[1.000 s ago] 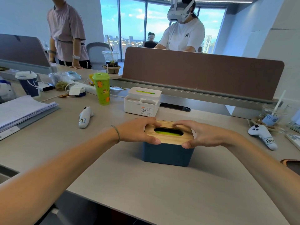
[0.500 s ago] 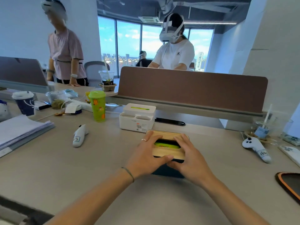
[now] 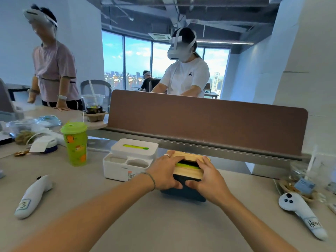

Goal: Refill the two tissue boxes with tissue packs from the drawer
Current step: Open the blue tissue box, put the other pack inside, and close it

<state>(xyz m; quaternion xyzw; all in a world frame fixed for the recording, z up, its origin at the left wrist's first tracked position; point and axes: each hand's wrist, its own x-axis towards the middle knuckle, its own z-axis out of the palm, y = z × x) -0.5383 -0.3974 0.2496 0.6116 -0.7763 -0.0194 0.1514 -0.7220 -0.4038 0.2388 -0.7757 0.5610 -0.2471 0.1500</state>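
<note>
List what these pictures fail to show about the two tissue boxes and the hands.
- Head view: the blue box is mostly hidden behind the left hand and right hand.
- Its wooden lid may be seated or lifted; the fingers cover its edges.
- How full the white box is: only green shows through its slot.
- The drawer is out of frame.
</note>
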